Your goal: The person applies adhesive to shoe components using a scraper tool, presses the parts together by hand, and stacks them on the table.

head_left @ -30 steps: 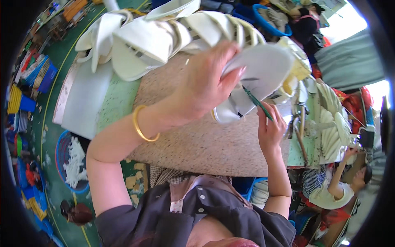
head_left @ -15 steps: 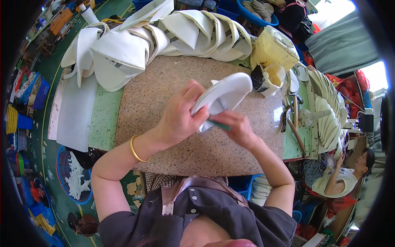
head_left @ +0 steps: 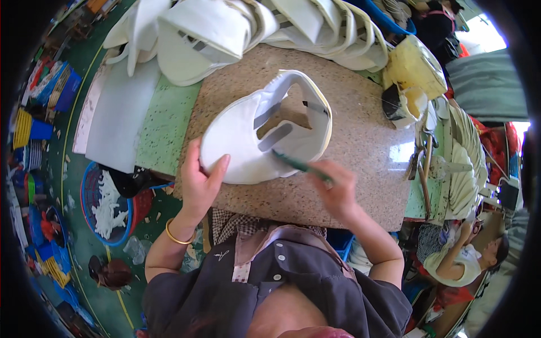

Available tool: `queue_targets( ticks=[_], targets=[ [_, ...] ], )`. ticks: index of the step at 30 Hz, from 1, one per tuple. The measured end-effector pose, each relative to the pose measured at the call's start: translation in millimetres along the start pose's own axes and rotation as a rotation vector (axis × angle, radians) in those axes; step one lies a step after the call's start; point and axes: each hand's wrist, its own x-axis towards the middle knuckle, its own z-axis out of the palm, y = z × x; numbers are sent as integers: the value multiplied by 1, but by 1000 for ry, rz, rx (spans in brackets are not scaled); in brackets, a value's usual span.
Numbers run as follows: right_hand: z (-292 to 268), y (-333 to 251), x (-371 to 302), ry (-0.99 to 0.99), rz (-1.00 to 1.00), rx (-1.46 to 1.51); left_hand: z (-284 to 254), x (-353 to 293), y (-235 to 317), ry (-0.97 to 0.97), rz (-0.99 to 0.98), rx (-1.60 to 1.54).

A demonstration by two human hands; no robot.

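Observation:
A white shoe upper (head_left: 234, 143) stands over the stone slab, its opening facing up and grey strips showing on its inner side. My left hand (head_left: 202, 183) grips the upper's closed, rounded end at the near left, thumb on top. My right hand (head_left: 336, 188) is closed round a slim green-handled tool (head_left: 298, 162), which looks like a brush. Its tip points into the upper's opening, close to a grey strip; the tip itself is blurred, so contact is unclear.
Several more white uppers (head_left: 203, 34) line the slab's (head_left: 360, 163) far edge. A yellowed plastic jug (head_left: 414, 67) and a crusted pot (head_left: 414, 104) stand at the far right. Hammers (head_left: 422, 180) lie nearer, by stacked white pieces (head_left: 465, 186). Another person (head_left: 459, 262) sits at the right.
The upper has been lowered and turned so its opening faces up. My left hand has moved left and nearer; the green tool now points into the opening from the right.

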Motion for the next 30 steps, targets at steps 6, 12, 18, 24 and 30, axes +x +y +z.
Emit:
queue_targets(
  ticks=[6,12,18,24,30],
  targets=[
    [4,2,25,-6,79,-147,12,-7,-6,-92,-17,53],
    [-83,-3,35,316,122,-50,-2,-1,-3,-61,-53,-31],
    [-209,116,39,508,423,-916,12,43,49,-3,152,-295],
    [-231,162,53,584,666,-58,47,50,15,-135,71,10],
    [-152,102,37,515,681,708,52,39,12,-130,144,116]
  ],
)
